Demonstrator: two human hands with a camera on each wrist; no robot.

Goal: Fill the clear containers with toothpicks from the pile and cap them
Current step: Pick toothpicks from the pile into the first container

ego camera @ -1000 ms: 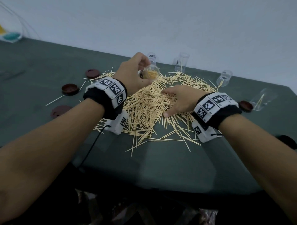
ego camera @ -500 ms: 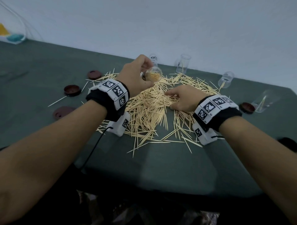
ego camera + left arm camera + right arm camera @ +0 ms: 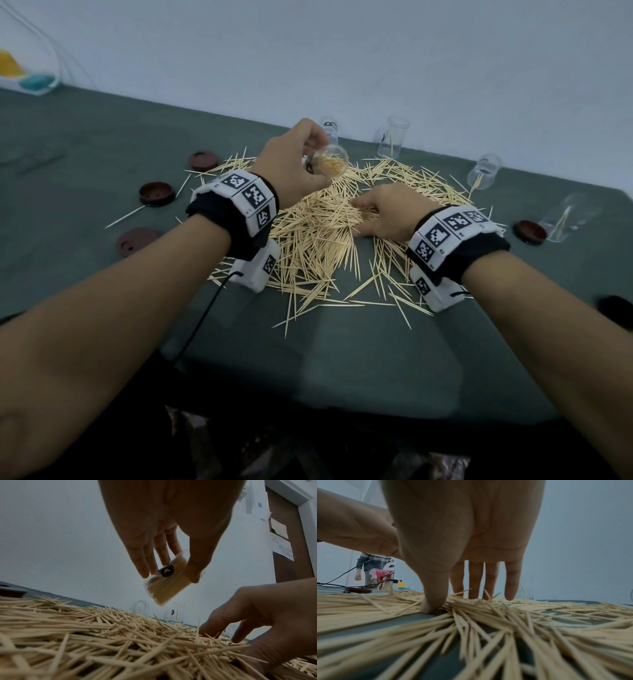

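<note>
My left hand [image 3: 320,162] grips a clear container [image 3: 334,164] packed with toothpicks and holds it tilted above the far side of the pile [image 3: 318,233]. In the left wrist view the fingers and thumb clasp the container [image 3: 167,586] by its sides, a round black sticker on it. My right hand [image 3: 359,219] lies on the pile's right half. Its fingers [image 3: 475,585] reach straight down into the toothpicks [image 3: 505,622], and its thumb [image 3: 433,601] presses the cloth beside them.
Beyond the pile stand further clear containers: one upright [image 3: 393,137], one behind my left hand [image 3: 329,128], one tilted [image 3: 483,171], one lying at far right [image 3: 568,219]. Dark red lids [image 3: 157,192] [image 3: 203,160] [image 3: 135,240] lie left, another [image 3: 531,231] right. A person stands far behind.
My right hand curled its fingers into the toothpicks half a second ago and now has them stretched out over the pile again. The left hand keeps the container in about the same place.
</note>
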